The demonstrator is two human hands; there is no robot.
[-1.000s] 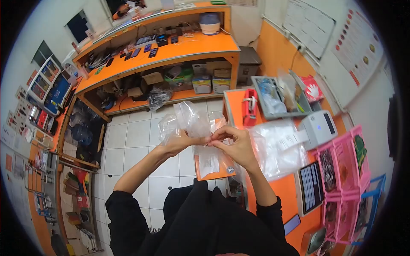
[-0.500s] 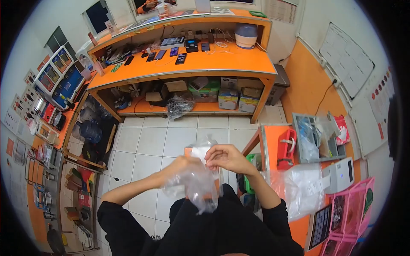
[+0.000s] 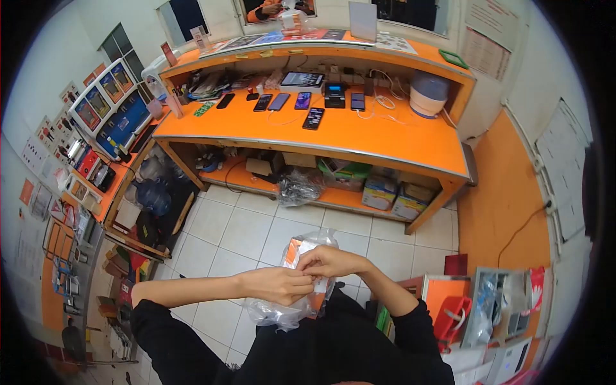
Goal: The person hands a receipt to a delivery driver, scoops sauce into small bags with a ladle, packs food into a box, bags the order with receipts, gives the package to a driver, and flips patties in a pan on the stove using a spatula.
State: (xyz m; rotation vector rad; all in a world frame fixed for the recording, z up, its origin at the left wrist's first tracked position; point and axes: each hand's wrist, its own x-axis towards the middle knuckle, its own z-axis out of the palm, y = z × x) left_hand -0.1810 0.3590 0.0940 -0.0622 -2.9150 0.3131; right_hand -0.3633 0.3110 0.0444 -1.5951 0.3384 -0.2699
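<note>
Above the tiled floor (image 3: 244, 224), short of the middle of the bench (image 3: 378, 142)'s near edge, a clear bag (image 3: 273, 314) surrounds an orange-and-white box (image 3: 316, 300). The left hand (image 3: 281, 285) and right hand (image 3: 323, 262) grasp the bag, fingertips together; what they pinch is hidden. A hard tug could split thin plastic; a slack grip might drop the box.

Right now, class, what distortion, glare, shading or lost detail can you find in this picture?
Head view: wide-angle distortion, dark rounded borders, the orange counter looking bowed; head view: pale highlights on the crinkled clear bag; head view: shade beneath the countertop; head view: writing on the whiteboard too small to read.
</note>
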